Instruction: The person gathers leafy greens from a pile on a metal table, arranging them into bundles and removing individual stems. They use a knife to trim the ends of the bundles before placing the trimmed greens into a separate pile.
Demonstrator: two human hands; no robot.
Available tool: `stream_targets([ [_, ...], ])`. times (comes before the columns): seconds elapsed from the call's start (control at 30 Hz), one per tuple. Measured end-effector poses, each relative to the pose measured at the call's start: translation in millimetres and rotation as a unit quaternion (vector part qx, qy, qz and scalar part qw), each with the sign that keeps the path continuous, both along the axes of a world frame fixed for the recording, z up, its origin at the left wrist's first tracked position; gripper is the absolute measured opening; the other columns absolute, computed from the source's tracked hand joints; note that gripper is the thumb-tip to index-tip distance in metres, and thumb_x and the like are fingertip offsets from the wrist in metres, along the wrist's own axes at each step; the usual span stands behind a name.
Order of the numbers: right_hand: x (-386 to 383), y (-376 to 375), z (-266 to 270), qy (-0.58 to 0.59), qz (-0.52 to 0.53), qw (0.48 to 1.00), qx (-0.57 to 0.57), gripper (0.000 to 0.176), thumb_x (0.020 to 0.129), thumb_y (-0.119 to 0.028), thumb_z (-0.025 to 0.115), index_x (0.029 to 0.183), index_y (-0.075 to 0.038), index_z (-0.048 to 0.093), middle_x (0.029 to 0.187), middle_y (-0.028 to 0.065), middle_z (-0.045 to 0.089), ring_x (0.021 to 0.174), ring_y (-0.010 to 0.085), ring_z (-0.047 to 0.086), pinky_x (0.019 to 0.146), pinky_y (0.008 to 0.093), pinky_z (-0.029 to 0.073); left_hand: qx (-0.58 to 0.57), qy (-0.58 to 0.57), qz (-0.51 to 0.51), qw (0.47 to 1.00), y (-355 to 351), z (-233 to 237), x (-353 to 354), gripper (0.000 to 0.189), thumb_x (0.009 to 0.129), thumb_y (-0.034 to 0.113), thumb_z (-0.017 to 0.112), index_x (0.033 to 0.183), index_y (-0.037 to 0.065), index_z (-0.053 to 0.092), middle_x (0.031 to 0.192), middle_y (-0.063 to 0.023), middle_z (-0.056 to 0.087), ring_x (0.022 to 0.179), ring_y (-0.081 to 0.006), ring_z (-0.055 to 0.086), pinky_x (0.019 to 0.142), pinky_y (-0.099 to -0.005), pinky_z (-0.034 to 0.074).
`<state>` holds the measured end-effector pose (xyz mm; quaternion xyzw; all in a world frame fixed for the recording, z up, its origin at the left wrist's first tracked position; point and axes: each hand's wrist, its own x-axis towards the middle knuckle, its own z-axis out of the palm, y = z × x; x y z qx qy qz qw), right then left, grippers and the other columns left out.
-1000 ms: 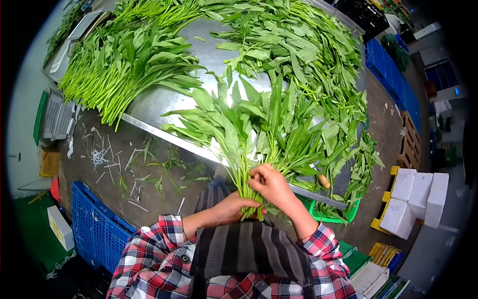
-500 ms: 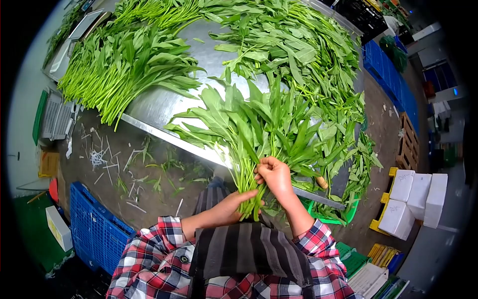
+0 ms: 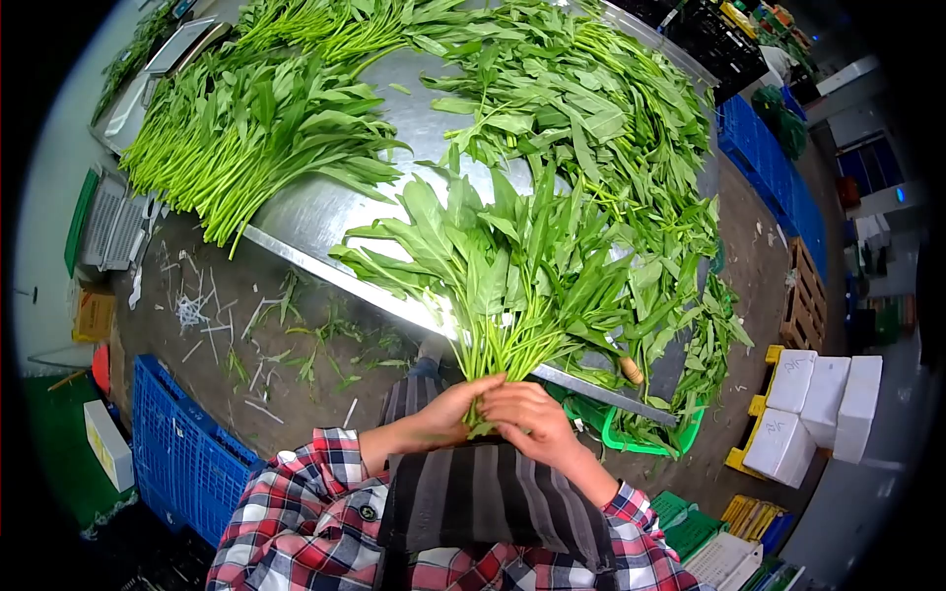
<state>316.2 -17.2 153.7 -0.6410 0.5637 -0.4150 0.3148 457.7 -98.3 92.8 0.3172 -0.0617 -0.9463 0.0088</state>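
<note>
A bunch of water spinach point(image 3: 503, 340) with long green leaves fans out in front of me, its stems pointing toward my body. My left hand point(image 3: 448, 409) is closed round the lower stems from the left. Over the stem ends from the right, the curled fingers of my right hand point(image 3: 530, 419) press close to the left one. Between the two hands, most of the cut ends are hidden. The bunch's leaves lie over the near edge of the metal table point(image 3: 325, 212).
A neat row of water spinach point(image 3: 236, 148) lies at the table's left, and a loose heap point(image 3: 591, 108) covers the right. A wooden handle point(image 3: 631, 371) sticks out near the edge, above a green basket point(image 3: 645, 443). Blue crates point(image 3: 187, 443) and white boxes point(image 3: 808, 394) stand on the floor.
My right hand has moved down from the middle of the stems to the stem ends, beside my left hand. The bunch's leaves have shifted slightly toward me.
</note>
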Motion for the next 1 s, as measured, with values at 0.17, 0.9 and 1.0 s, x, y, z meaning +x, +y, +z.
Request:
stream_targets([
  [0.17,8.7,5.3,10.2,-0.074,0.076,0.994,0.014,0.016,0.073,0.003,0.065,0.088,-0.002,0.064,0.09,0.0077,0.065,0.088,0.025,0.062,0.084,0.0368,0.047,-0.007,-0.089,-0.008,0.996,-2.6,15.1,-5.4,0.023,0.091,0.024,0.051,0.104,0.006,0.055,0.091,-0.0067,0.059,0.077,-0.0146,0.058,0.066,-0.029,0.048],
  [0.9,-39.0,44.0,53.9,-0.383,-0.172,0.894,0.155,0.023,0.08,-0.006,0.062,0.101,0.003,0.06,0.094,0.0148,0.065,0.082,0.0205,0.062,0.075,0.0309,0.049,-0.048,-0.051,-0.053,0.996,-0.2,-0.7,0.1,0.028,0.088,0.027,0.058,0.102,0.004,0.051,0.084,-0.008,0.056,0.071,-0.0172,0.058,0.066,-0.0343,0.053],
  [1.0,-82.1,53.5,51.9,0.137,-0.423,0.884,0.141,0.026,0.083,-0.014,0.061,0.103,0.002,0.057,0.091,0.0144,0.064,0.078,0.0213,0.06,0.073,0.0327,0.049,-0.038,-0.058,-0.074,0.995,-4.4,6.2,1.8,0.031,0.088,0.026,0.057,0.107,0.002,0.05,0.089,-0.0105,0.057,0.077,-0.0199,0.06,0.073,-0.0353,0.053],
])
